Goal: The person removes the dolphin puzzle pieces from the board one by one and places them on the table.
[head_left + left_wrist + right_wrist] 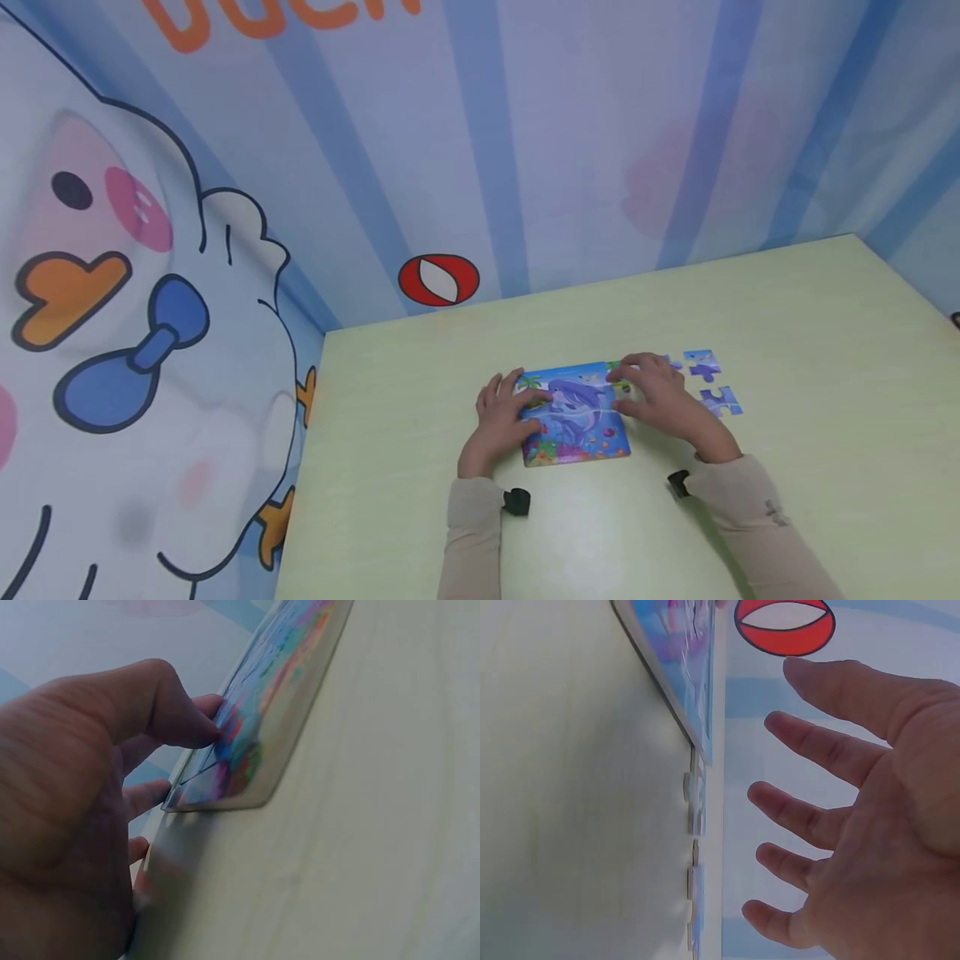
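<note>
A jigsaw puzzle [573,429] with dolphins and bright sea plants lies flat on the table. My left hand [498,421] rests at its left side, thumb and index finger touching the picture. In the left wrist view, the thumb of the left hand [82,750] bends down onto the puzzle's surface near a rounded corner. Over the upper right part of the puzzle is my right hand [663,400], hiding some of that corner. The right wrist view has the right hand [870,780] with fingers spread and nothing held.
Loose puzzle pieces lie right of the puzzle: one piece [702,363] farther back, another piece [722,401] nearer, and a third partly behind the right hand. The pale table [390,433] meets a striped cloth backdrop [570,150] with a cartoon duck [225,333] at left.
</note>
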Motion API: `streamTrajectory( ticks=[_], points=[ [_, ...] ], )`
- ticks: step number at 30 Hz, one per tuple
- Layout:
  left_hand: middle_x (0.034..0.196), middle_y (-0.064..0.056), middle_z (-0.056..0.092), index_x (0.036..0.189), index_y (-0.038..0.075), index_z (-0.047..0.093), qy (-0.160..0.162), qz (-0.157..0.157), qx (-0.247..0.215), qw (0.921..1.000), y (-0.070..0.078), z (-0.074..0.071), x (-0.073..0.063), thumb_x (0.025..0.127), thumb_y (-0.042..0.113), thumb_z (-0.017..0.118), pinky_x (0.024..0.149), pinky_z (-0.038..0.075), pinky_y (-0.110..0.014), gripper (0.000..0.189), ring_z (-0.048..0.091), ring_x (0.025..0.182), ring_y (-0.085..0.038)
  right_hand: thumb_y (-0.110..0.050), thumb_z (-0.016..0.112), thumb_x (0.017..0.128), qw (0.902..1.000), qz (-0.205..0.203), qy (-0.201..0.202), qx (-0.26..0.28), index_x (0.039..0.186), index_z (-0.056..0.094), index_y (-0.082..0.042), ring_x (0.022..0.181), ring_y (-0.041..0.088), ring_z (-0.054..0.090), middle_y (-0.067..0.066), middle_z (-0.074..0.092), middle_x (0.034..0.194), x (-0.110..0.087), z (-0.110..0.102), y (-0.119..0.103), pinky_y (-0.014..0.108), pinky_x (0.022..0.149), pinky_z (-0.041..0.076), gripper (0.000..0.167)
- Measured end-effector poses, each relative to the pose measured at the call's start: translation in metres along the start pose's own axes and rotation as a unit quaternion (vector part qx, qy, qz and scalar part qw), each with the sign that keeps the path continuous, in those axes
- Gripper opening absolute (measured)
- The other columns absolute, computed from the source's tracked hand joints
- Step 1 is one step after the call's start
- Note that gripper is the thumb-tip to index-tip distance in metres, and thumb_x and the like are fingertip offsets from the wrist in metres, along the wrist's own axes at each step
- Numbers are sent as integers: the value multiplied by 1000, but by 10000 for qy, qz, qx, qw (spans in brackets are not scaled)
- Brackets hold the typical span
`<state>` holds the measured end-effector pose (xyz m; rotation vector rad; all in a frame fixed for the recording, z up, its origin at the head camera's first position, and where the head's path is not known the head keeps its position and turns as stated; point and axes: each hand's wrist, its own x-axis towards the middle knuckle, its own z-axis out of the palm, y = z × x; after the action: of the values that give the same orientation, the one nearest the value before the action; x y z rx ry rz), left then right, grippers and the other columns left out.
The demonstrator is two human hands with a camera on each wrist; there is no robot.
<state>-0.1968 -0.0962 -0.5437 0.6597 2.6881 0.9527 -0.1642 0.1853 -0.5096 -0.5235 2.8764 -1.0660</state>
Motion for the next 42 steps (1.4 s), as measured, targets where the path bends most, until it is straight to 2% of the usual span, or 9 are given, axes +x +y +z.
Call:
streamTrajectory(
  ticks=[6, 12, 25, 34, 42],
  points=[
    [162, -15, 27, 127, 23, 69, -36, -18, 94, 9999, 0, -1, 0, 88, 24, 64, 116, 4, -64, 40, 8, 150, -45, -11, 75, 88, 9996, -38, -198, -195, 111, 72, -7, 131, 56, 31, 29, 50, 135, 4, 15, -9, 78, 95, 21, 24],
    [163, -14, 26, 128, 24, 68, -48, -74, 114, 9999, 0, 0, 2, 88, 23, 63, 117, 4, -63, 40, 7, 150, -44, -11, 79, 86, 9977, -175, -400, -523, 114, 72, -7, 132, 54, 33, 26, 51, 134, 7, 28, -16, 79, 96, 22, 29],
    [163, -13, 26, 128, 24, 68, -57, -62, 152, 9998, -1, 0, 1, 88, 23, 61, 117, 4, -62, 41, 8, 150, -44, -14, 81, 85, 9911, -417, -369, -1209, 106, 74, -8, 131, 54, 36, 24, 55, 130, 7, 39, -28, 78, 96, 28, 23],
    [163, -13, 26, 128, 22, 68, -33, -49, 67, 10000, -1, 0, 2, 87, 22, 62, 117, 3, -61, 41, 8, 150, -42, -10, 78, 87, 9936, -329, -334, -1024, 97, 69, -10, 130, 52, 35, 23, 52, 131, 10, 45, -29, 76, 95, 29, 13],
    [162, -14, 28, 127, 18, 68, -26, -26, -5, 10000, -2, -1, 2, 86, 22, 62, 117, 4, -61, 41, 9, 150, -43, -9, 78, 88, 9923, -317, -260, -1169, 87, 59, -13, 128, 52, 35, 22, 52, 125, 18, 46, -31, 71, 91, 30, 19]
  ],
)
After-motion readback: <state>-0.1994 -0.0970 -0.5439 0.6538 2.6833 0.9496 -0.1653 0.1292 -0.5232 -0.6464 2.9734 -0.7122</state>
